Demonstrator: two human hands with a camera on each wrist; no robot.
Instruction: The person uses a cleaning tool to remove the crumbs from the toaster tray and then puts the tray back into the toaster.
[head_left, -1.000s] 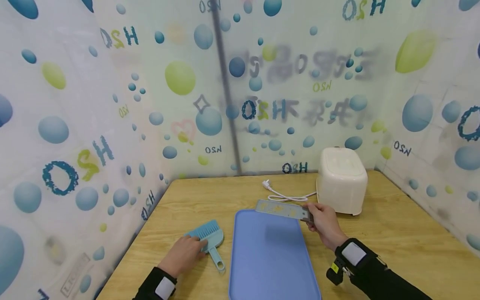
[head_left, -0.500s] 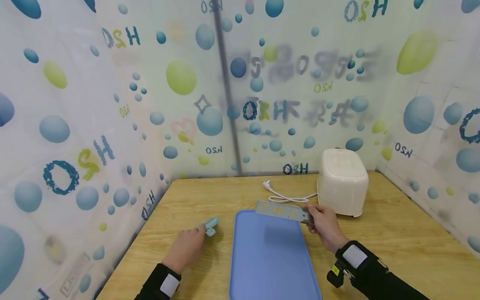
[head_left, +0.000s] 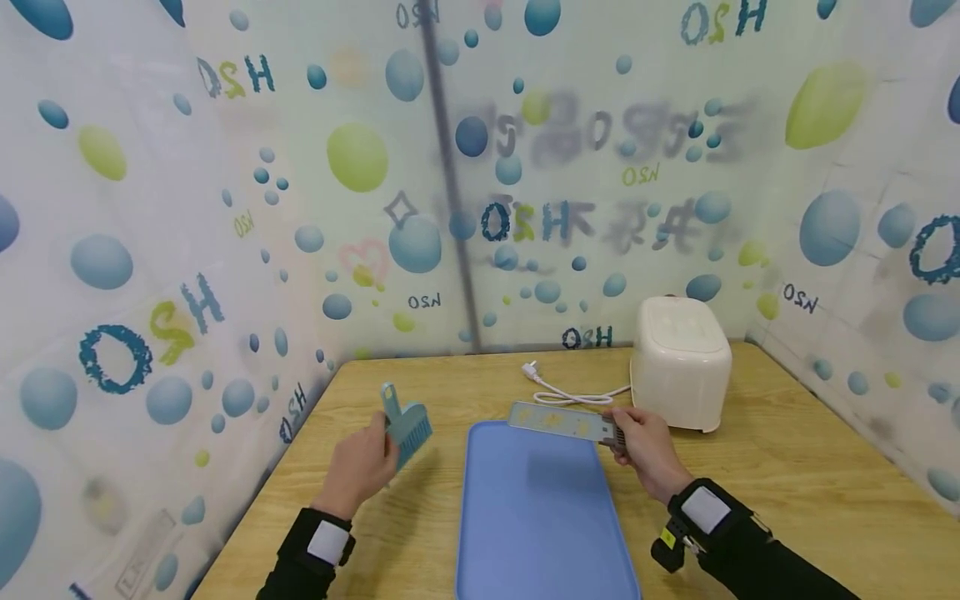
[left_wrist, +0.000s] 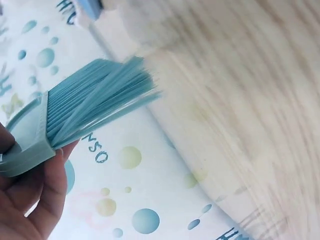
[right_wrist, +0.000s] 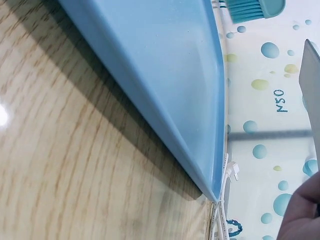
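My left hand (head_left: 358,467) grips a small teal hand brush (head_left: 409,432) by its head, raised over the table's left side. The handle points up and the bristles slant down to the right. In the left wrist view, fingers and thumb pinch the brush head (left_wrist: 30,132) just behind its bristles. My right hand (head_left: 651,448) holds a thin flat grey crumb tray (head_left: 557,420) by its dark end. Yellowish crumbs or stains mark its upper face. It hovers over the far end of a blue tray (head_left: 534,525), casting a shadow there.
Behind my right hand stands a cream-white toaster (head_left: 684,367). Its white cord and plug (head_left: 573,395) lie coiled to its left, near the table's back edge. Bubble-printed curtains (head_left: 360,250) enclose the wooden table (head_left: 420,533) at the back and both sides.
My left hand has lifted the brush off the table and turned it, so the handle now points up and the bristles down. The right hand and crumb tray have stayed in place.
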